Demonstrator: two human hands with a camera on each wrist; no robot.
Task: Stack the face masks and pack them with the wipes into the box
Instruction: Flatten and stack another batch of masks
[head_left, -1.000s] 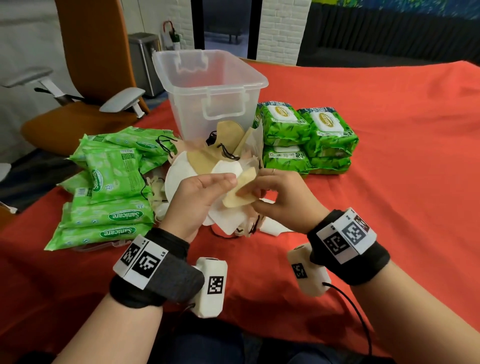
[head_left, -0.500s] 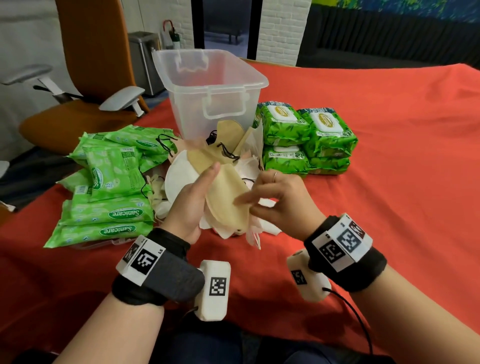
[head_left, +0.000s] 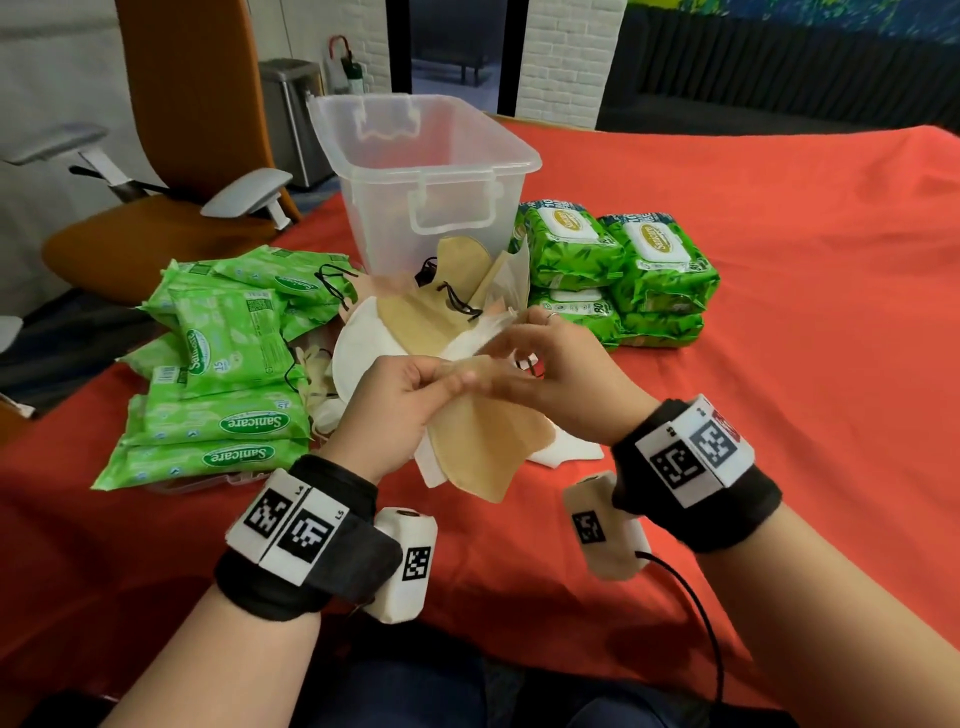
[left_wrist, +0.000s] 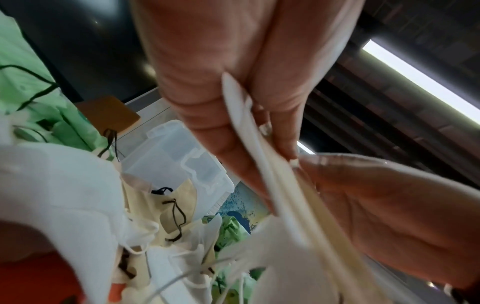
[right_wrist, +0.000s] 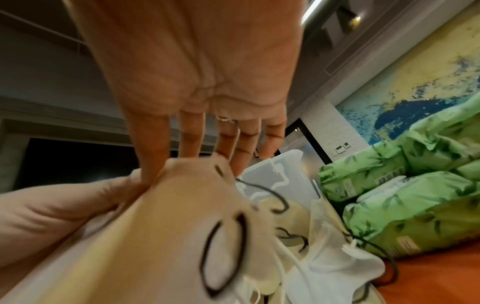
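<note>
Both hands' grip (head_left: 467, 379) on blurred, stacked masks (head_left: 488, 441).

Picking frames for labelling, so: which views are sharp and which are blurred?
Head view: mostly sharp, wipes packs legible, fingers motion-smeared. Left wrist view: held masks and foreground blurred, box clearer. Right wrist view: tan mask smeared, edges bowed by the wide lens.

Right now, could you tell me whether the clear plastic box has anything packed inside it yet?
Apparently empty: through the clear box no masks or wipes show; its far bottom is hidden.
</note>
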